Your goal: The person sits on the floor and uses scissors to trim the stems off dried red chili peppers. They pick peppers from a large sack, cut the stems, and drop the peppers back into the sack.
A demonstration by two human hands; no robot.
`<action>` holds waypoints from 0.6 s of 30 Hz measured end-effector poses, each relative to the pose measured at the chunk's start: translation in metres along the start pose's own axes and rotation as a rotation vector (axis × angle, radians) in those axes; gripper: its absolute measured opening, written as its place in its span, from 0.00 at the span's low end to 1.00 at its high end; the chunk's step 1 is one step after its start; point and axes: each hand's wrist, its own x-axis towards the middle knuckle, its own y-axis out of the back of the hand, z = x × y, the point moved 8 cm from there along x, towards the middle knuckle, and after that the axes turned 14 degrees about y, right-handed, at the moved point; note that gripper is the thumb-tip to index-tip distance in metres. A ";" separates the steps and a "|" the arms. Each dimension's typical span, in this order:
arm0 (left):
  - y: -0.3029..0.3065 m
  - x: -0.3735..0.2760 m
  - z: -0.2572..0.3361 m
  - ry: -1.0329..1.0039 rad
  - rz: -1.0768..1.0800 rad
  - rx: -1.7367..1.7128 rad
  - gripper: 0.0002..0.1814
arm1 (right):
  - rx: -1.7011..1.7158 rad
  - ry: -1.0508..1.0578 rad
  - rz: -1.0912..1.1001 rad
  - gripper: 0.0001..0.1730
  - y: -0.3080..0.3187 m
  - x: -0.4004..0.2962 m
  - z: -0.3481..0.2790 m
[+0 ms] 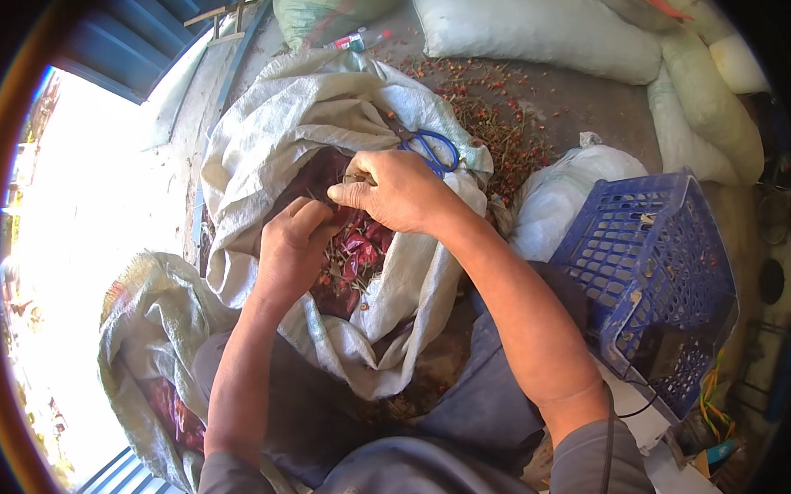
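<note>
Dried red chili peppers (360, 251) with their stems fill an open white woven sack (260, 127) between my knees, its rim rolled down. Over the peppers, my left hand (295, 244) has its fingers curled downward, and the fingertips are hidden. My right hand (393, 189) is beside it on the right, fingers bent and thumb pointing left. Something thin and dark seems to show between that thumb and forefinger, too small to make out. Blue-handled scissors (436, 151) lie on the sack's rim just beyond my right hand, their blades partly hidden.
A second woven sack (152, 308) with red peppers stands at left. A blue plastic crate (604, 240) sits tilted at right, near a white sack (573, 182). Stem scraps (502, 132) litter the floor beyond. Stuffed sacks (538, 30) and a plastic bottle (355, 40) lie at the back.
</note>
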 end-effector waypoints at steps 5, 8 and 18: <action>-0.002 0.006 -0.024 0.264 -0.136 -0.340 0.13 | 0.002 0.063 0.054 0.18 -0.003 0.005 -0.007; 0.004 0.010 -0.026 0.418 -0.239 -0.629 0.16 | -0.027 0.094 0.085 0.15 -0.003 0.007 -0.013; -0.002 0.013 -0.020 0.400 -0.267 -0.197 0.11 | -0.160 0.318 0.150 0.12 -0.018 0.002 -0.045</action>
